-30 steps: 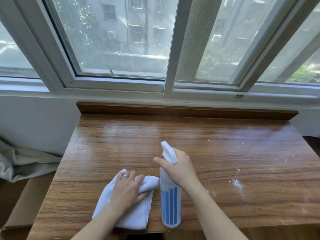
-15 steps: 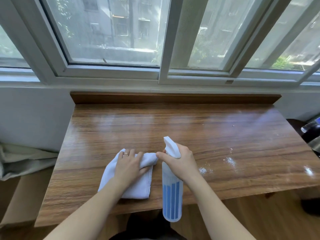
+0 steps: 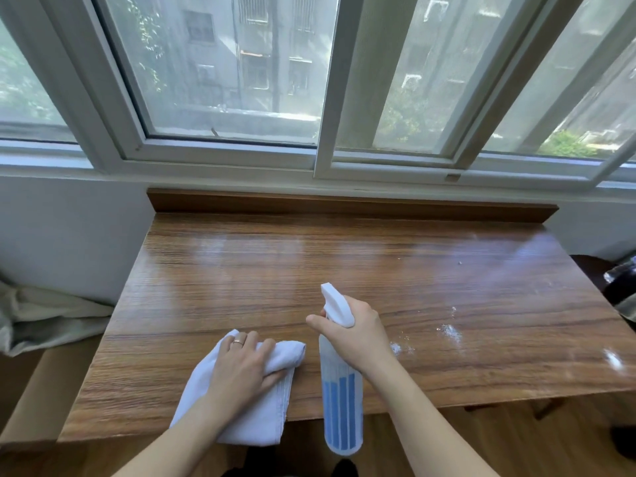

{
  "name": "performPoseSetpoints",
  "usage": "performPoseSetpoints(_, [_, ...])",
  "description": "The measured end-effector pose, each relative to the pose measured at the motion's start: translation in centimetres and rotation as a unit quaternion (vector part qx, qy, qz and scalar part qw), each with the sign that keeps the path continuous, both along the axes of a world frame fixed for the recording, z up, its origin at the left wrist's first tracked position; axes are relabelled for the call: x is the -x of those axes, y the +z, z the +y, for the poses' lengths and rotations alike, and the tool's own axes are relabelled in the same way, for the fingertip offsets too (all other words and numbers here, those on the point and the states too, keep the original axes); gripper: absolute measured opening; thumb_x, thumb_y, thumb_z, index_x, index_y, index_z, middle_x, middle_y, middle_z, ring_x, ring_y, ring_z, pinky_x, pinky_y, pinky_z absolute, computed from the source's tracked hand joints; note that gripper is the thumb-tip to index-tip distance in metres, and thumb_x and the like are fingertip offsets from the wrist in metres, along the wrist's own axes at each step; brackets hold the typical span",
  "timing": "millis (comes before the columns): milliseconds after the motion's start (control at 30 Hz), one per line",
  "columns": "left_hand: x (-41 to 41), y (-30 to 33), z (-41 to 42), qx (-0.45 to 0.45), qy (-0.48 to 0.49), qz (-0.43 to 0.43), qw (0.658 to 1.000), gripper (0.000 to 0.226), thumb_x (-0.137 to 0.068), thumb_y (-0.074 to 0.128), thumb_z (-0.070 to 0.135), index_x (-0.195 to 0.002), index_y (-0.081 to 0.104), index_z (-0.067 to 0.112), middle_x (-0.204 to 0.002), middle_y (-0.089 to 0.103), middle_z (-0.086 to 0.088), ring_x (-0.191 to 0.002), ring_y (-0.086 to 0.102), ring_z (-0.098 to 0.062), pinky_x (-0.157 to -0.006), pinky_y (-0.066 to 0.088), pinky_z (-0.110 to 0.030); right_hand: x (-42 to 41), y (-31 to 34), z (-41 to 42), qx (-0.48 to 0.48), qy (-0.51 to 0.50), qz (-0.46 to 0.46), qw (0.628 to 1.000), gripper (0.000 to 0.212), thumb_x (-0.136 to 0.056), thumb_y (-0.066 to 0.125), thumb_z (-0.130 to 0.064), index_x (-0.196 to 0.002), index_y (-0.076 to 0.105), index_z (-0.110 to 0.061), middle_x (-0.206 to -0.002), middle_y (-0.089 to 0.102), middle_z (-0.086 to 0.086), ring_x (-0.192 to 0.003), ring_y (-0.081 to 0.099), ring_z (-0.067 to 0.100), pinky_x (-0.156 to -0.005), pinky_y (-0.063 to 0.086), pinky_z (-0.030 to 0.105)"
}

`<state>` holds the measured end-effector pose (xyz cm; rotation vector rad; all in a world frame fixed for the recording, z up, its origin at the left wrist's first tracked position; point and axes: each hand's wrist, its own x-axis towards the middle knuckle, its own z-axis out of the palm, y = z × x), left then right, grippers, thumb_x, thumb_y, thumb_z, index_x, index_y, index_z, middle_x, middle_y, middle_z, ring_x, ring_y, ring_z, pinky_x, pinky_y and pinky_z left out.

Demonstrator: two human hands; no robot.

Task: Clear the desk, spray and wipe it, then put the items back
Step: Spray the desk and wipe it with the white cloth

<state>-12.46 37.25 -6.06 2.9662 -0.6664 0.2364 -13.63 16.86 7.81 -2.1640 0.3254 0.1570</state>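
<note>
The right hand (image 3: 358,333) grips a spray bottle (image 3: 340,390) above the wooden desk (image 3: 309,270) — the left hand (image 3: 241,363) holds a white cloth (image 3: 251,418) on it, near white specks (image 3: 451,330).

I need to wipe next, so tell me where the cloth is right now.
In the head view the white cloth lies at the desk's near edge, left of centre, under the left hand, just left of the spray bottle held by the right hand.
</note>
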Motion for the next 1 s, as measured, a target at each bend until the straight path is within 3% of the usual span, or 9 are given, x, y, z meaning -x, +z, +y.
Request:
performPoseSetpoints(367, [-4.2, 1.7, -2.9, -0.018, 0.093, 0.049, 0.994, 0.063, -0.071, 0.039, 0.065, -0.082, 0.070, 0.011, -0.076, 0.064, -0.013, -0.066, 0.063, -0.033, -0.069, 0.051, -0.047, 1.7, 0.4, -2.8, 0.007, 0.008, -0.005, 1.000, 0.045, -0.079, 0.075, -0.046, -0.083, 0.058, -0.005, -0.066, 0.049, -0.007, -0.057, 0.041, 0.006, -0.058, 0.036, 0.026])
performPoseSetpoints(533, [-0.7, 0.4, -2.9, -0.008, 0.051, 0.017, 0.999, 0.055, -0.072, 0.047, 0.064, -0.078, 0.068, 0.014, -0.071, 0.059, -0.008, -0.059, 0.059, -0.031, -0.064, 0.050, -0.044, 1.6, 0.3, -3.3, 0.003, 0.009, -0.004, 1.000, 0.046, -0.081, 0.075, -0.045, -0.086, 0.059, -0.002, -0.069, 0.051, -0.002, -0.062, 0.044, 0.011, -0.059, 0.037, 0.028])
performPoseSetpoints(700, [3.1, -1.1, -2.4, 0.010, 0.039, -0.008, 0.999, 0.048, -0.074, 0.053, 0.061, -0.087, 0.070, 0.017, -0.077, 0.059, -0.005, -0.066, 0.058, -0.031, -0.071, 0.044, -0.043, 1.2, 0.3, -3.7, 0.001, 0.012, -0.002, 1.000, 0.046, -0.081, 0.075, -0.046, -0.086, 0.060, -0.003, -0.069, 0.052, -0.002, -0.061, 0.045, 0.011, -0.059, 0.038, 0.028])
performPoseSetpoints(1000, [0.0, -0.6, -3.0, -0.012, 0.047, 0.015, 0.999, 0.052, -0.067, 0.054, 0.067, -0.077, 0.062, 0.017, -0.075, 0.058, -0.004, -0.064, 0.060, -0.029, -0.074, 0.046, -0.044, 1.3, 0.0, -4.3, 0.011, 0.018, 0.001, 1.000, 0.046, -0.080, 0.076, -0.047, -0.087, 0.061, -0.004, -0.071, 0.055, -0.001, -0.064, 0.048, 0.012, -0.061, 0.039, 0.029])
